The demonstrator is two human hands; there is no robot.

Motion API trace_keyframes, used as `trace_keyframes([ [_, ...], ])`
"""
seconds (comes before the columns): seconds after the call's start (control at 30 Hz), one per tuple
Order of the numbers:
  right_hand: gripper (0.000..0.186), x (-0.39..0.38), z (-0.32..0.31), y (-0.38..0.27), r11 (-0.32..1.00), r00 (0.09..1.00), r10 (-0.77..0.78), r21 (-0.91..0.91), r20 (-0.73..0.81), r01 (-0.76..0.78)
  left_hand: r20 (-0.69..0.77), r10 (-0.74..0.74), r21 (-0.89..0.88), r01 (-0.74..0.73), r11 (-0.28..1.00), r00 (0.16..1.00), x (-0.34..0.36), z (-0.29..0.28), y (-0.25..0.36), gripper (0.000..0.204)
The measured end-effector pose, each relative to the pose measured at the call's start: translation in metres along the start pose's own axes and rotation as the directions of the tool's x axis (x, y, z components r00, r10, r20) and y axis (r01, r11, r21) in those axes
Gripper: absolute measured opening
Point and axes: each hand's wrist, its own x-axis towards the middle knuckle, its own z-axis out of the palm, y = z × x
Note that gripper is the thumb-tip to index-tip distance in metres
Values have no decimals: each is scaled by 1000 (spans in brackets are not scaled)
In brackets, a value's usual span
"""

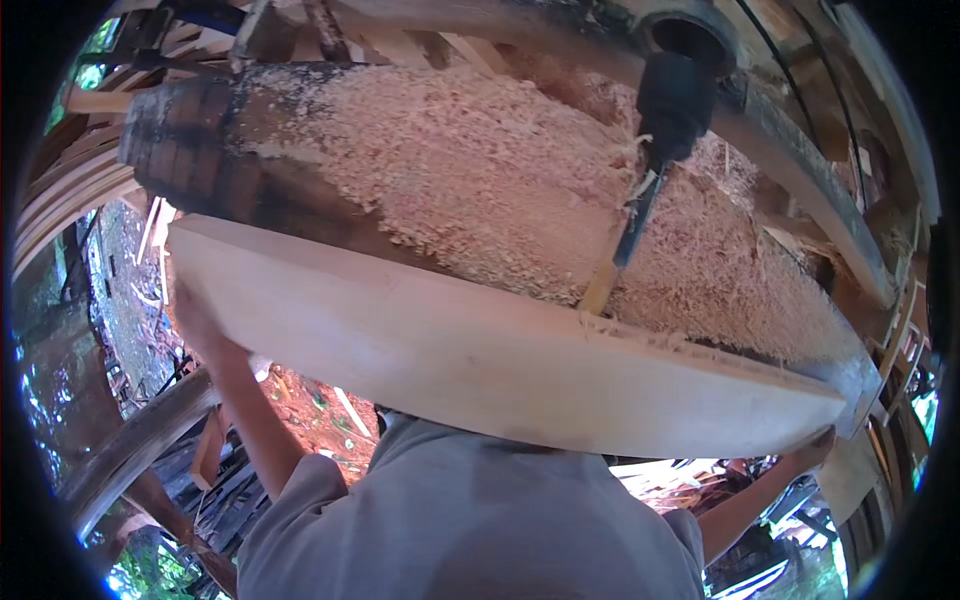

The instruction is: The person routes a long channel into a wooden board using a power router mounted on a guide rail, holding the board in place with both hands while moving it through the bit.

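Head view: left hand (196, 318) and right hand (814, 449) look clasped round the plank (480, 350) at either end, so keep left and right level.

Two hands (198, 325) (815, 452), left and lower right; one pale board (480, 350), center; one black-topped tool (677, 110), upper right.

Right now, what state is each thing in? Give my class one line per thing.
Pale wooden plank: held at both ends, broad face showing, sloping down rightward.
Left hand: gripping the plank's left end, partly hidden.
Right hand: gripping its right end, partly hidden.
Wood shavings: loose, heaped.
Dark wooden work surface: partly covered in shavings.
Dark chisel-like tool: slanted, lower end near the plank.
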Motion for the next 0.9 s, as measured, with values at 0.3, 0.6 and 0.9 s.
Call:
trace_keyframes([
  [0.3, 45, 1, 104, -5, 525, 805, -592, -776, -40, 348, 57, 182, 105, -188, 977, 982, -37, -14, 69, 46],
  [0.6, 73, -252, 375, 3, 69, 529, -395, -550, 751, 832, 44, 122, -20, -121, 992, 992, -22, -8, 53, 50],
  [0.9, 69, -261, 383, 8, 71, 601, -381, -626, 703, 777, -312, 216, 67, -206, 976, 925, 59, -33, -64, 59],
])
